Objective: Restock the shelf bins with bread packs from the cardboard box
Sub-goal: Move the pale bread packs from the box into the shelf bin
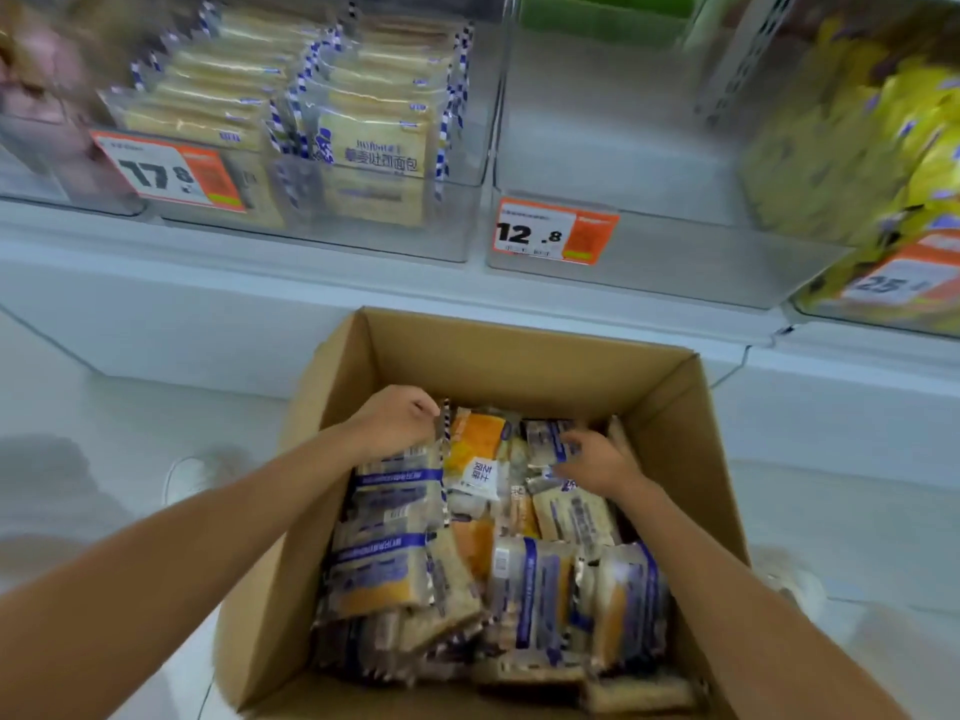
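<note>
1. Both hands reach down into the cardboard box (524, 356). The left hand (396, 422) is at the box's far-left inner side, its fingers curled over the top edge of a blue-banded pack (400, 478), which it grips.
2. At the box's far-right inner side, the right hand (597, 462) has its fingers bent round a blue-and-white pack (545, 438) and grasps it; blur hides the fingertips themselves.
3. Between the two hands, inside the box, an orange pack (475, 440) stands on edge with a white label at its lower end.
4. More bread packs (530, 589) fill the box towards its near side. Some stand upright and some lean or lie flat, most with blue print on pale wrapping.
5. All four box flaps are open, and the box sits on a pale floor (130, 418). A white shoe (189, 478) shows on the floor to the left of the box.
6. Beyond the box runs a white shelf ledge (260, 283) carrying clear bins.
7. Beyond the box and to its left, one bin (363, 233) holds rows of toast packs (363, 142) with blue-checked edges, behind a price tag reading 17.8 (166, 171).
8. Straight beyond the box, a middle bin (675, 267) bears a price tag reading 12.8 (556, 231).
9. Beyond the box and to its right, yellow packs (841, 163) fill a further bin, blurred.
</note>
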